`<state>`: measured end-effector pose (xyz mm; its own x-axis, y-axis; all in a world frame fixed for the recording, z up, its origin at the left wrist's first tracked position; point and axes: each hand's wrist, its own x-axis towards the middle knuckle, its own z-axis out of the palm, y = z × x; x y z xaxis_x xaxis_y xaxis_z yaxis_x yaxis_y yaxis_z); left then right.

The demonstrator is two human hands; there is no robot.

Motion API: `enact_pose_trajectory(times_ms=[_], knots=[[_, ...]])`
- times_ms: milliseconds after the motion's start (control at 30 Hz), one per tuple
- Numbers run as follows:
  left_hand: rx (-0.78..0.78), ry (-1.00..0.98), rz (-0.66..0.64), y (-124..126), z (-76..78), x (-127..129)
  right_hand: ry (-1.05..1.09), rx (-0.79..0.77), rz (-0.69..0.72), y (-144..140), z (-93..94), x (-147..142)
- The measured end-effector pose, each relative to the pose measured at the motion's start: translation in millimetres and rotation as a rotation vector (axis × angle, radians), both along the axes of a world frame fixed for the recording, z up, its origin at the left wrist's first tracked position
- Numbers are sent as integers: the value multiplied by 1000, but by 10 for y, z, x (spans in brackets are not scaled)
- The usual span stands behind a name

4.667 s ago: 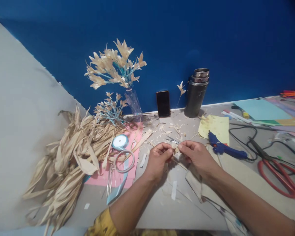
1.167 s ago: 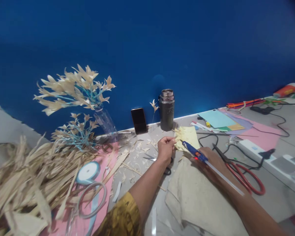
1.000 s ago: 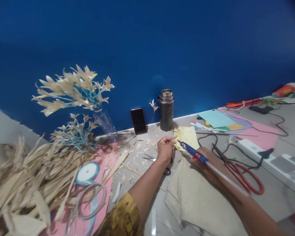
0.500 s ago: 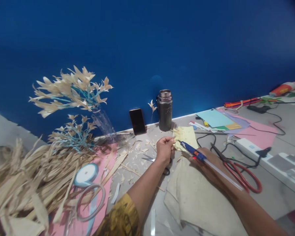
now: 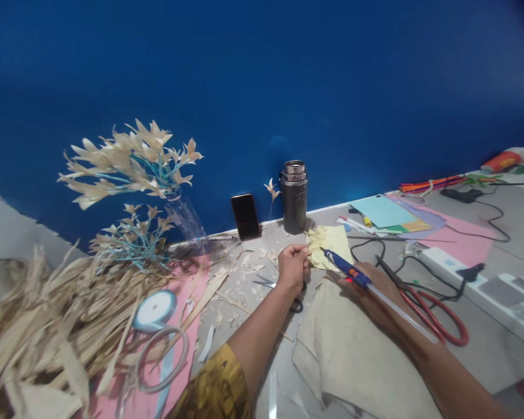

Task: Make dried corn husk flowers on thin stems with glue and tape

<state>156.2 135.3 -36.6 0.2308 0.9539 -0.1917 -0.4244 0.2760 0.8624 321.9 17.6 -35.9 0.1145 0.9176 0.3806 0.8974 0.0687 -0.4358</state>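
Note:
My left hand [image 5: 293, 267] pinches a small pale husk piece, held up over the table in front of the yellow paper [image 5: 332, 245]. My right hand [image 5: 373, 285] grips a blue hot glue gun [image 5: 344, 267] with a clear glue stick out the back; its nozzle points left, close to the piece in my left hand. Small scissors [image 5: 279, 288] lie on the table just below my left hand. A beige cloth [image 5: 353, 349] lies under my right forearm.
Dried corn husks [image 5: 48, 314] are heaped at the left, with ribbon rolls [image 5: 155, 308] on pink paper. A vase of husk flowers [image 5: 135, 160], a phone [image 5: 245, 216] and a metal flask [image 5: 294, 196] stand by the blue wall. Red scissors [image 5: 436, 317], cords and a power strip [image 5: 475, 273] lie right.
Earlier both hands worked a small husk piece together and the glue gun lay on the table. Now my right hand holds the gun at the piece. Over the last second little moved.

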Motion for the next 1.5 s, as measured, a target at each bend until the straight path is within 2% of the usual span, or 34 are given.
enact_pose_trajectory(times_ms=[167, 333, 467, 633, 700, 833, 967, 1033, 1100, 1167, 1267, 1367, 1500], knots=[[-12, -12, -10, -2, -10, 1, -5, 1, 67, 6, 49, -47], [-23, -29, -7, -4, -15, 4, 12, 17, 13, 5, 42, -32], [-26, -42, -10, -1, -13, 2, -40, -27, 35, 15, 18, -23], [-15, -63, -34, -9, 14, 0, -176, -139, -112, 76, -65, 36], [-7, -70, -41, -17, 26, 0, -205, -160, -130, 94, -117, 68], [6, -70, -38, -41, 42, -1, -216, -166, -80, 77, -181, 116], [7, -67, -39, -97, 71, -4, -123, -144, 104, -4, -106, 197], [1, -65, -37, -137, 88, -1, -108, -104, 126, -35, -12, 204], [-6, -61, -26, -178, 103, 8, -167, -14, 51, -42, 109, 133], [-11, -54, -11, -217, 115, 22, -263, 111, -1, -27, 234, -21], [-4, -40, 14, -270, 135, 41, -402, 261, 14, 25, 371, -305], [13, -28, 37, -316, 157, 51, -472, 342, 2, 93, 421, -473], [27, -27, 50, -363, 181, 58, -509, 373, -1, 171, 430, -484]])
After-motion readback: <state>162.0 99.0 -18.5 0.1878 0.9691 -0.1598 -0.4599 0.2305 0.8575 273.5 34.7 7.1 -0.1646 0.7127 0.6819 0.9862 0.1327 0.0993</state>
